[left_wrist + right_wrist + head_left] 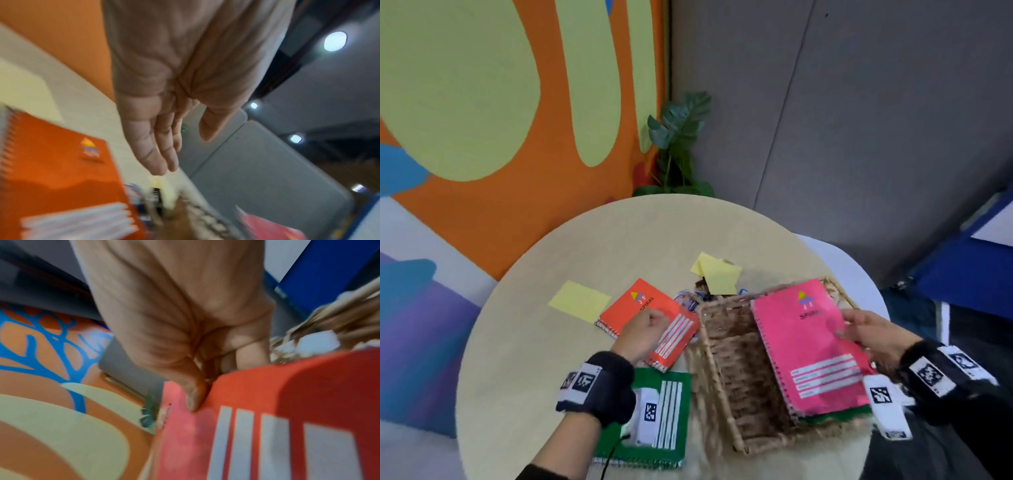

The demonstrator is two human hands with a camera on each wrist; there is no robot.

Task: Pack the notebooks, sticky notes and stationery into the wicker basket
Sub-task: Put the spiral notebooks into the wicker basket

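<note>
The wicker basket (pixel 729 359) stands on the right half of the round table (pixel 524 359). My right hand (pixel 849 325) pinches the right edge of a pink spiral notebook (pixel 808 342), thumb on its cover, holding it tilted over the basket; a green notebook (pixel 839 416) lies beneath it inside. The right wrist view shows that hand (pixel 213 382) gripping the notebook (pixel 267 402), basket weave (pixel 339 321) behind. My left hand (pixel 654 320) hovers empty over an orange spiral notebook (pixel 626 306). In the left wrist view its fingers (pixel 160 154) are straight above the notebook (pixel 51 162).
Another green notebook (pixel 671 421) lies by my left wrist at the table's front. Yellow sticky notes (pixel 580 301) lie left of the orange notebook, more yellow notes (pixel 717 274) behind the basket, with small clips (pixel 688 298) between. A plant (pixel 678 144) stands beyond the table.
</note>
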